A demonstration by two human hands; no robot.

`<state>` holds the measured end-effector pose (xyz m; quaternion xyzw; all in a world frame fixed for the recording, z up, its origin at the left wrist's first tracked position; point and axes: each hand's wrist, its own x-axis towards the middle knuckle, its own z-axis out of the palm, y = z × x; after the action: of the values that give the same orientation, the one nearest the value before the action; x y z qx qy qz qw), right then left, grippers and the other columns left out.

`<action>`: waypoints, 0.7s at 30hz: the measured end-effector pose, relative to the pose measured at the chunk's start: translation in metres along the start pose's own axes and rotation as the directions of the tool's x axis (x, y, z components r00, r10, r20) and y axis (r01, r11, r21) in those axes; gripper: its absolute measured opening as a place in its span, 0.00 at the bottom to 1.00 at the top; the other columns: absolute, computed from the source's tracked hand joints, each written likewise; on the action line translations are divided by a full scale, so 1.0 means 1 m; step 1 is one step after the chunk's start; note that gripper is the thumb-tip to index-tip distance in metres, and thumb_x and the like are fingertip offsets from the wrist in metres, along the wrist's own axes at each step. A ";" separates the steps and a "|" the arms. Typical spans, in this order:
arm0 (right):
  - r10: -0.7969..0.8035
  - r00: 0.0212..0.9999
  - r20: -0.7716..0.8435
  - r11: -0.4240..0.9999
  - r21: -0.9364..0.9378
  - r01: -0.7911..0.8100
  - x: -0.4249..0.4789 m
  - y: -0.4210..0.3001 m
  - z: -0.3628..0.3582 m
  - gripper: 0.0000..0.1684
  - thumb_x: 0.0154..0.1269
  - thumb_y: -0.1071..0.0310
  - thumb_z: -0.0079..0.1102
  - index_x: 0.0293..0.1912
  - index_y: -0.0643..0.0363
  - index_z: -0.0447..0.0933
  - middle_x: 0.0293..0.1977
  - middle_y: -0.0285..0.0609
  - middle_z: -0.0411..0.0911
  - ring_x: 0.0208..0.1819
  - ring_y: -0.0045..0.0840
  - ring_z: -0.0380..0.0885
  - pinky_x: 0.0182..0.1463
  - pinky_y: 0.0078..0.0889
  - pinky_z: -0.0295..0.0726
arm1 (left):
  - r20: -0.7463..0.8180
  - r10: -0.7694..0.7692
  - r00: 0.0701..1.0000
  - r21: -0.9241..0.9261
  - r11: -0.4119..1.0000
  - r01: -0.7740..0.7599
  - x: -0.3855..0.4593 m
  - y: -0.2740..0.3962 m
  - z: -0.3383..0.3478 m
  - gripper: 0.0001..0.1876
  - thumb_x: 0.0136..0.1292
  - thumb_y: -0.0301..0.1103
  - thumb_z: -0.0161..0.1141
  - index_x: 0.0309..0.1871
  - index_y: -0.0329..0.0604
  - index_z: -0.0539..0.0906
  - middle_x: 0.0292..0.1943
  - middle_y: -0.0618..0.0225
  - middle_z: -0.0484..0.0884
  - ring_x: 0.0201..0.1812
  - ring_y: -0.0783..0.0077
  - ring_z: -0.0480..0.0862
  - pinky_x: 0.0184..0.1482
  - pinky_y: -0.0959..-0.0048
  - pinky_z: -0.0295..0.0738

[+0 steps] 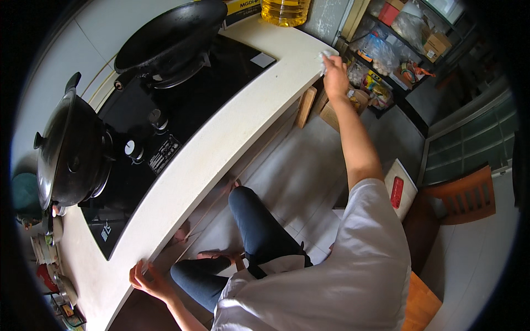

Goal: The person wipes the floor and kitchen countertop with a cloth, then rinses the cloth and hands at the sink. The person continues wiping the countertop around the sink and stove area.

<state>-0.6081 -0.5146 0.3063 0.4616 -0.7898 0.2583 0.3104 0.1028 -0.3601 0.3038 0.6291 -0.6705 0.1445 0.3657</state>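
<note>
At the far right corner of the white countertop [232, 142], my right hand [336, 76] grips a crumpled white cloth or tissue [324, 61] and presses it against the edge. My left hand [149, 281] rests on the counter's front edge at the lower left, fingers bent and slightly apart, with nothing visible in it. Between the hands, the pale front strip of the counter runs along a black glass gas stove [207, 99]. A black wok [174, 37] sits on the far burner. On the near burner stands a lidded dark pan [72, 161].
Two stove knobs [133, 149] face the front strip. A bottle of yellow oil [285, 11] stands at the back corner. Below the right end is a cardboard box [331, 116], near a shelf with bagged goods [379, 49]. Stacked dishes [45, 250] line the left. A wooden chair [463, 196] stands right.
</note>
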 end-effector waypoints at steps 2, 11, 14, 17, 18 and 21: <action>0.156 0.987 0.027 0.986 0.047 -0.157 0.020 0.019 0.015 0.23 0.63 0.73 0.53 0.56 0.44 0.77 0.50 0.38 0.71 0.51 0.39 0.72 0.53 0.40 0.77 | 0.024 -0.015 1.000 -0.039 0.999 0.016 0.003 0.000 -0.001 0.12 0.63 0.32 0.63 0.49 0.42 0.81 0.47 0.61 0.73 0.52 0.59 0.72 0.55 0.58 0.67; 0.511 0.849 0.136 0.816 0.233 -0.529 0.042 0.030 0.054 0.26 0.58 0.70 0.54 0.58 0.60 0.73 0.49 0.61 0.74 0.55 0.52 0.70 0.59 0.45 0.72 | 0.034 -0.058 0.998 -0.085 0.994 0.061 0.002 -0.012 0.002 0.12 0.60 0.31 0.64 0.47 0.44 0.80 0.47 0.62 0.73 0.53 0.59 0.71 0.57 0.57 0.64; 0.501 0.853 0.145 0.763 0.391 -0.515 0.014 0.008 0.053 0.26 0.54 0.72 0.53 0.55 0.65 0.73 0.46 0.65 0.76 0.50 0.54 0.74 0.56 0.47 0.74 | 0.015 -0.063 0.998 -0.078 0.995 0.064 0.000 -0.012 0.000 0.12 0.59 0.30 0.64 0.47 0.44 0.80 0.48 0.61 0.73 0.54 0.59 0.70 0.59 0.57 0.62; 0.457 0.888 -0.042 0.718 0.608 -0.340 -0.025 -0.007 0.052 0.19 0.55 0.76 0.49 0.46 0.70 0.77 0.37 0.57 0.82 0.41 0.43 0.82 0.48 0.39 0.77 | 0.014 -0.067 0.998 -0.109 0.992 0.068 0.001 -0.009 0.006 0.13 0.59 0.30 0.64 0.49 0.45 0.81 0.49 0.61 0.73 0.55 0.59 0.70 0.60 0.57 0.61; 0.403 0.912 -0.071 0.761 0.580 -0.291 -0.038 -0.035 0.041 0.19 0.54 0.75 0.50 0.46 0.71 0.77 0.38 0.56 0.82 0.40 0.42 0.82 0.48 0.39 0.77 | 0.004 -0.073 0.997 -0.098 0.992 0.073 -0.002 -0.011 0.005 0.14 0.59 0.30 0.64 0.49 0.45 0.81 0.49 0.61 0.74 0.55 0.59 0.70 0.60 0.57 0.61; 0.401 0.912 0.085 0.644 0.682 -0.347 -0.090 -0.114 -0.004 0.24 0.59 0.68 0.49 0.54 0.71 0.70 0.46 0.64 0.71 0.50 0.51 0.69 0.57 0.47 0.68 | -0.008 -0.075 0.997 -0.092 0.993 0.074 -0.005 -0.013 0.004 0.14 0.59 0.30 0.65 0.49 0.45 0.81 0.49 0.62 0.74 0.55 0.59 0.70 0.60 0.57 0.62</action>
<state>-0.4713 -0.5112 0.2569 0.3600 -0.7041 0.6059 0.0869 0.1132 -0.3611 0.2940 0.6353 -0.6504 0.1033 0.4033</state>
